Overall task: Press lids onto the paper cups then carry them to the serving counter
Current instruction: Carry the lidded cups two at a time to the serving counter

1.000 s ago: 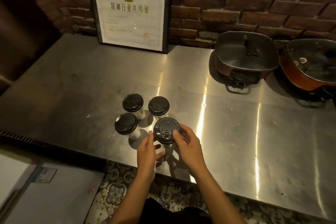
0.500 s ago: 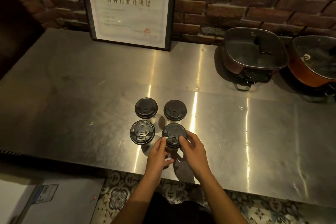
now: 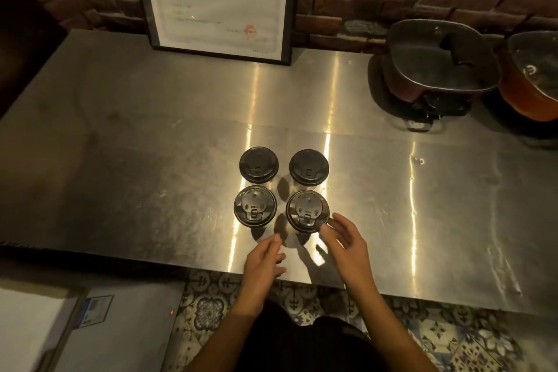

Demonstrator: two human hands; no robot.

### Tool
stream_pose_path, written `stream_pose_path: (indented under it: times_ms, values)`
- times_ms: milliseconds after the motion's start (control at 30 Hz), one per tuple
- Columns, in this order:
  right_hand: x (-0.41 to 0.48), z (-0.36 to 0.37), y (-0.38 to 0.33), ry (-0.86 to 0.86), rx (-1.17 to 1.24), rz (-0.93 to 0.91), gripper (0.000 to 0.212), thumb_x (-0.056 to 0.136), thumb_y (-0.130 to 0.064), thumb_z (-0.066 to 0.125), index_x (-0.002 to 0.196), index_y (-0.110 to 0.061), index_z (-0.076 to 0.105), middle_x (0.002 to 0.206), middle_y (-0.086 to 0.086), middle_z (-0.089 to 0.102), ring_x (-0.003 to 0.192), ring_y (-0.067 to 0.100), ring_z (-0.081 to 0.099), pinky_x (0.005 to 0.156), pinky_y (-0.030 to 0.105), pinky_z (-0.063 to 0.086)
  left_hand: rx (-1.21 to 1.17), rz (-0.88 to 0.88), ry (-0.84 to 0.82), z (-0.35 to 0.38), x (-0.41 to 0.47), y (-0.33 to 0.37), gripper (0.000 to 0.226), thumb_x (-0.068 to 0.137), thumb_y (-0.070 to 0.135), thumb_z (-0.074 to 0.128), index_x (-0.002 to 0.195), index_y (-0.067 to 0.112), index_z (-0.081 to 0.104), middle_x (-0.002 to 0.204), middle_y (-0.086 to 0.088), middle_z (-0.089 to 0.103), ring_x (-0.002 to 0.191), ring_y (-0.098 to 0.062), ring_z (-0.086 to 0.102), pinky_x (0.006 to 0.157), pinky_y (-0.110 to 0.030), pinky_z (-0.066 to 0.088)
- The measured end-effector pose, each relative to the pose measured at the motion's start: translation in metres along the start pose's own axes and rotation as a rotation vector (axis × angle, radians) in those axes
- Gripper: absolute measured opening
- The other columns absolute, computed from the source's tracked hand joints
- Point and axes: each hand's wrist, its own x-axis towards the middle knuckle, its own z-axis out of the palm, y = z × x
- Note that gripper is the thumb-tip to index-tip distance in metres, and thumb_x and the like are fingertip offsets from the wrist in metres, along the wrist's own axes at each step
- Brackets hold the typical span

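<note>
Several paper cups with black lids stand in a square on the steel counter (image 3: 120,136): the far left cup (image 3: 258,164), the far right cup (image 3: 308,167), the near left cup (image 3: 255,210) and the near right cup (image 3: 307,211). My left hand (image 3: 262,263) hovers just in front of the near cups, fingers apart and holding nothing. My right hand (image 3: 347,248) is open to the right of the near right cup, its fingertips close beside the lid but off it.
A framed certificate (image 3: 216,0) leans on the brick wall at the back. Two lidded electric pots, a dark one (image 3: 440,63) and a red one (image 3: 534,75), stand at the back right. A white appliance (image 3: 75,332) sits low at the left, beside patterned floor tiles.
Both hands have let go of the near right cup and drawn back toward me. The cup now stands on the counter in line with the others. The camera has moved closer.
</note>
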Motion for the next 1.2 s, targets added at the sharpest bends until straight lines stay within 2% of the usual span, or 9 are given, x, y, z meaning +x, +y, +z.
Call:
stream_pose_path:
  times_ms: [167,233,333,433,733,900,1000,1100,1200]
  values:
    - [-0.008,0.001,0.021,-0.042,-0.03,-0.009,0.09,0.062,-0.028,0.094,0.142,-0.024,0.052,0.143,-0.003,0.057,0.121,0.002,0.061,0.105,0.029,0.051,0.078,0.141,0.247,-0.04,0.012,-0.028,0.021,0.082,0.02,0.084,0.098,0.028,0.073,0.099,-0.01,0.077,0.096,-0.028,0.074,0.094,-0.056,0.058]
    - [-0.006,0.01,0.025,-0.026,-0.111,-0.051,0.096,0.064,-0.025,0.097,0.146,-0.024,0.048,0.148,-0.003,0.054,0.13,0.01,0.056,0.11,0.029,0.046,0.055,0.188,0.282,-0.045,0.017,-0.023,0.048,0.075,0.021,0.09,0.116,0.027,0.066,0.117,-0.012,0.071,0.109,-0.024,0.07,0.1,-0.043,0.057]
    - [0.003,0.027,0.025,0.052,-0.165,-0.14,0.098,0.064,-0.02,0.098,0.148,-0.021,0.047,0.147,-0.003,0.055,0.134,0.01,0.052,0.101,0.007,0.043,0.093,0.279,0.235,-0.05,0.033,-0.012,0.084,0.07,0.021,0.093,0.143,0.028,0.05,0.143,-0.001,0.056,0.132,-0.012,0.056,0.104,-0.015,0.048]
    - [0.012,0.041,0.02,0.127,-0.143,-0.196,0.099,0.063,-0.015,0.097,0.148,-0.019,0.048,0.145,-0.003,0.057,0.131,0.007,0.053,0.099,0.005,0.043,0.156,0.349,0.159,-0.05,0.051,-0.001,0.102,0.066,0.021,0.095,0.151,0.031,0.04,0.151,0.006,0.052,0.138,-0.008,0.05,0.109,-0.017,0.045]
    - [0.019,0.067,0.017,0.222,-0.101,-0.153,0.086,0.061,-0.021,0.098,0.136,-0.022,0.055,0.121,-0.016,0.065,0.106,-0.021,0.058,0.084,0.001,0.047,0.256,0.361,0.158,-0.039,0.069,0.005,0.088,0.063,0.028,0.096,0.138,0.031,0.051,0.137,0.005,0.063,0.127,-0.013,0.058,0.106,-0.029,0.049]
    - [0.006,0.06,0.017,0.272,-0.098,-0.158,0.085,0.063,-0.025,0.099,0.137,-0.021,0.058,0.125,-0.01,0.069,0.114,-0.003,0.064,0.095,0.015,0.053,0.274,0.395,0.109,-0.041,0.054,0.005,0.087,0.063,0.025,0.096,0.139,0.027,0.054,0.135,0.005,0.065,0.127,-0.012,0.059,0.108,-0.031,0.05]
    - [-0.003,0.044,0.013,0.3,-0.101,-0.166,0.084,0.062,-0.03,0.099,0.136,-0.026,0.058,0.126,-0.012,0.068,0.116,0.003,0.064,0.098,0.022,0.055,0.267,0.408,0.083,-0.034,0.041,0.009,0.086,0.065,0.022,0.096,0.141,0.025,0.055,0.134,0.006,0.066,0.126,-0.011,0.06,0.104,-0.021,0.051]
    - [-0.016,0.016,0.009,0.356,-0.088,-0.171,0.081,0.062,-0.033,0.097,0.133,-0.029,0.058,0.124,-0.013,0.068,0.117,0.007,0.064,0.103,0.035,0.055,0.279,0.428,0.025,-0.011,0.027,0.016,0.081,0.068,0.015,0.094,0.138,0.024,0.056,0.13,0.007,0.065,0.115,-0.001,0.062,0.08,0.001,0.048]
    - [-0.041,-0.021,0.006,0.453,-0.081,-0.195,0.08,0.064,-0.03,0.096,0.135,-0.025,0.059,0.123,-0.011,0.068,0.116,0.006,0.064,0.102,0.036,0.055,0.281,0.435,-0.067,0.023,0.008,0.021,0.079,0.069,0.012,0.093,0.139,0.022,0.056,0.127,0.004,0.065,0.101,0.009,0.066,0.071,-0.001,0.048]
